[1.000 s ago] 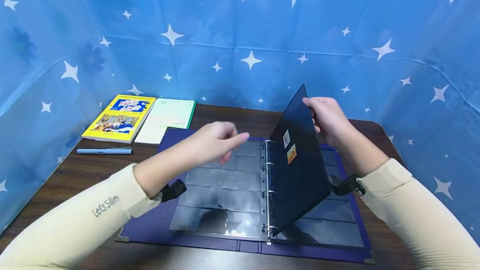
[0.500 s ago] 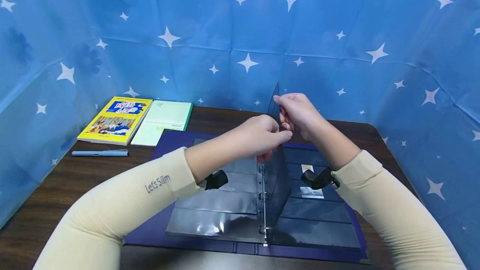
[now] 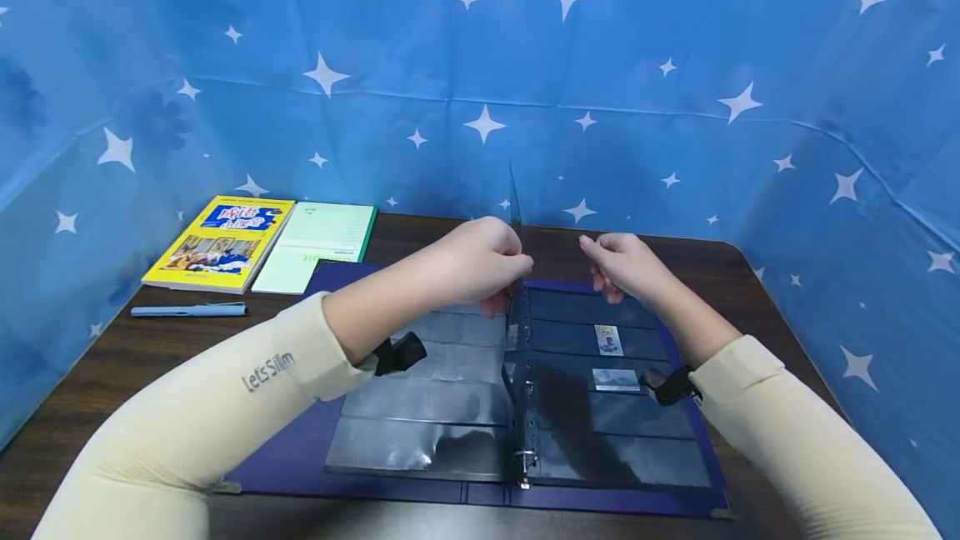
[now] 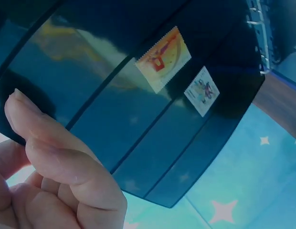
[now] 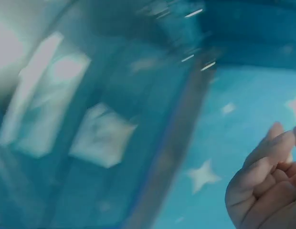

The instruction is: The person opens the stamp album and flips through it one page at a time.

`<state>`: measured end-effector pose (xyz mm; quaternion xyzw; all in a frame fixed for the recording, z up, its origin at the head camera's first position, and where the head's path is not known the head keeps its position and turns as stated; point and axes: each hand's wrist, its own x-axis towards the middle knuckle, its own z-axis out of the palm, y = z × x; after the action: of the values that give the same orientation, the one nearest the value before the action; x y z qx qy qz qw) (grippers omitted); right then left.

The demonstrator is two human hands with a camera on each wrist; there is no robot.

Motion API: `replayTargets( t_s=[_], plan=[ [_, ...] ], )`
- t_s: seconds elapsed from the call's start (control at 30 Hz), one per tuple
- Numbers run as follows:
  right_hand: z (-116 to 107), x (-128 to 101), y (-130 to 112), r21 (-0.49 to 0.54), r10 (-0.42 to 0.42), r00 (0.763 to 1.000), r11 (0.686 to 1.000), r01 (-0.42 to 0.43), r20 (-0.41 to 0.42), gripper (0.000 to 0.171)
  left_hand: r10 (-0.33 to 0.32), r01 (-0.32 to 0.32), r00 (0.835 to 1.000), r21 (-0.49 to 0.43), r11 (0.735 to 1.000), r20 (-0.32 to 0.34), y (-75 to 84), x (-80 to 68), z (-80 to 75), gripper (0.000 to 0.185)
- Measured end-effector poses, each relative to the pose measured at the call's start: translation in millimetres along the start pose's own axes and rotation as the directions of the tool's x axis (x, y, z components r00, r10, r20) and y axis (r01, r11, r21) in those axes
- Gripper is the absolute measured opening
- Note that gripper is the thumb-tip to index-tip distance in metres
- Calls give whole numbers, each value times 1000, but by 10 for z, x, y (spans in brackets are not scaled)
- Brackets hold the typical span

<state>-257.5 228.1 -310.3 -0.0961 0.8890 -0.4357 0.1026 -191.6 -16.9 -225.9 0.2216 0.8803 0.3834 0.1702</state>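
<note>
My left hand (image 3: 480, 261) pinches the outer edge of a dark stamp-album page (image 4: 133, 119), which stands nearly upright over the binder rings (image 3: 527, 465). Across this page in the left wrist view are an orange stamp (image 4: 164, 59) and a smaller pale stamp (image 4: 202, 91). My right hand (image 3: 626, 265) hovers above the right side, fingers loosely curled around nothing. Under it lies another black page (image 3: 652, 415) holding a portrait-shaped stamp (image 3: 609, 341) and a wide grey stamp (image 3: 615, 380). The purple album (image 3: 292, 440) lies spread on the table. The right wrist view is blurred.
At the back left lie a yellow book (image 3: 221, 244) and a pale green notebook (image 3: 318, 232), side by side. A light blue pen (image 3: 187, 310) rests in front of them. A blue star-patterned curtain (image 3: 405, 40) surrounds the dark wooden table (image 3: 420, 227).
The page has swung left from the right side to upright. My left hand came over and took its edge; my right hand let go and moved right and down. Two stamps beneath are uncovered.
</note>
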Motion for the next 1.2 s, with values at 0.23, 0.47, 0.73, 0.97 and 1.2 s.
replayTargets(
  t_s=[0.23, 0.47, 0.73, 0.97, 1.2],
  plan=[
    [-14, -41, 663, -214, 174, 984, 960, -178, -36, 44, -65, 65, 997, -5, 998, -45, -303, -207, -154, 35],
    [-24, -91, 1011, -394, 254, 962, 878, -271, -97, 41, -138, 134, 989, -68, 989, -55, -731, -500, -292, 36],
    [78, -141, 1198, -363, 349, 924, 849, -383, -159, 55, -245, 228, 968, -199, 953, -64, -1476, -750, -198, 39],
    [100, -136, 1232, -295, 424, 880, 831, -472, -214, 87, -410, 393, 908, -164, 905, -91, -2147, -801, 151, 39],
    [53, -143, 1269, -313, 449, 871, 814, -490, -198, 89, -424, 436, 897, 99, 894, -128, -2261, -774, 342, 30]
  ],
)
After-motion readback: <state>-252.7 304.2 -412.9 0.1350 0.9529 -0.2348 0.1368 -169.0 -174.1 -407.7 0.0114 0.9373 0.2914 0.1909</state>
